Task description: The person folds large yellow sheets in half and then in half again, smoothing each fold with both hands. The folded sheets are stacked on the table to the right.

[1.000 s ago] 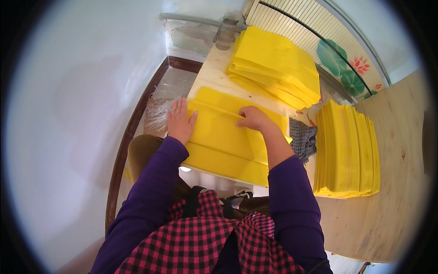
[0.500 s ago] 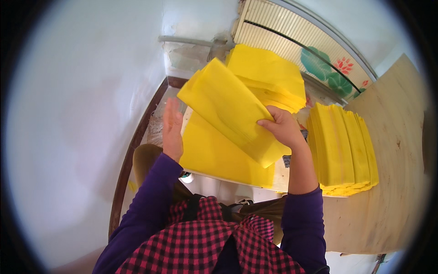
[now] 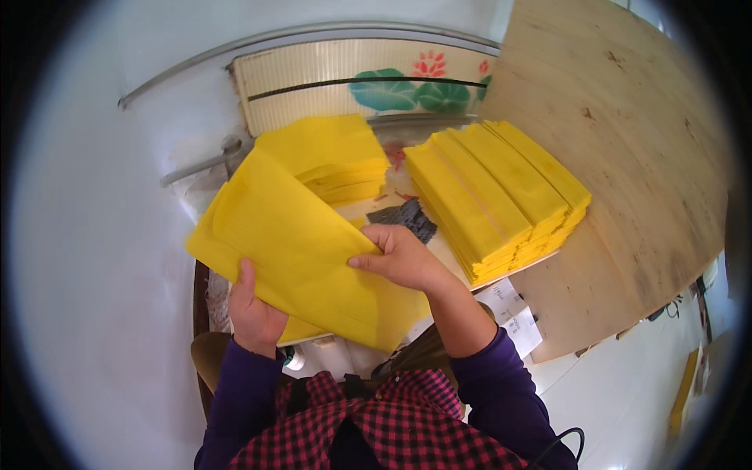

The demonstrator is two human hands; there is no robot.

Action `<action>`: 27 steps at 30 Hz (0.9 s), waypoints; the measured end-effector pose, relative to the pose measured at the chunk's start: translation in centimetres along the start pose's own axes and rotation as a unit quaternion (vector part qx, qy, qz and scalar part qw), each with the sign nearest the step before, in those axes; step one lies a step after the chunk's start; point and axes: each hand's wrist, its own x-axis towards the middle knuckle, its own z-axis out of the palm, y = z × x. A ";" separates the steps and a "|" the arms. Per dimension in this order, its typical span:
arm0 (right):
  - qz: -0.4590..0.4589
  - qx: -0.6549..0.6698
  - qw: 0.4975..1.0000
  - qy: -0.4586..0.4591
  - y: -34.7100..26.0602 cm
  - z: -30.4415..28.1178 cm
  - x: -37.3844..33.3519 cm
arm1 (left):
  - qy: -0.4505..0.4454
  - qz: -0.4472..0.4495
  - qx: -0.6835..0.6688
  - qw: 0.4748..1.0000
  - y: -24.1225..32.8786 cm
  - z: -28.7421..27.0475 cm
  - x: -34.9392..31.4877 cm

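Observation:
A folded yellow cloth-like sheet [image 3: 286, 235] is held up slantwise between my two hands. My right hand [image 3: 403, 258] is closed on its right edge, thumb on the upper face and fingers behind. At the lower left edge my left hand [image 3: 257, 313] grips it with the thumb on top; its other fingers are hidden under the sheet. Behind the held sheet, on the left, stands a pile of yellow sheets [image 3: 337, 149]. To the right is a thick, neat stack of folded yellow pieces [image 3: 486, 196].
A crumpled dark grey cloth [image 3: 407, 219] lies on the table between the two piles. At the right a large wooden board [image 3: 619, 180] leans in. White papers [image 3: 513, 317] show beneath the table edge. A panel painted with lotus flowers [image 3: 368, 78] stands against the back wall.
My view has turned to the right. My left hand, earlier raised apart beside the sheet, now holds its lower left edge. The right hand keeps its hold.

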 end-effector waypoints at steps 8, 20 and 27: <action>0.043 -0.112 0.991 0.061 1.6 -3.8 -7.5 | -0.018 -0.057 -0.054 0.997 -2.5 2.6 1.2; 0.084 0.075 0.974 0.194 6.0 -6.7 -20.2 | -0.036 -0.108 -0.033 0.993 -6.6 5.4 3.9; 0.062 -0.015 0.946 0.319 5.0 -9.2 -23.5 | -0.090 -0.160 -0.018 0.983 -9.1 8.7 5.9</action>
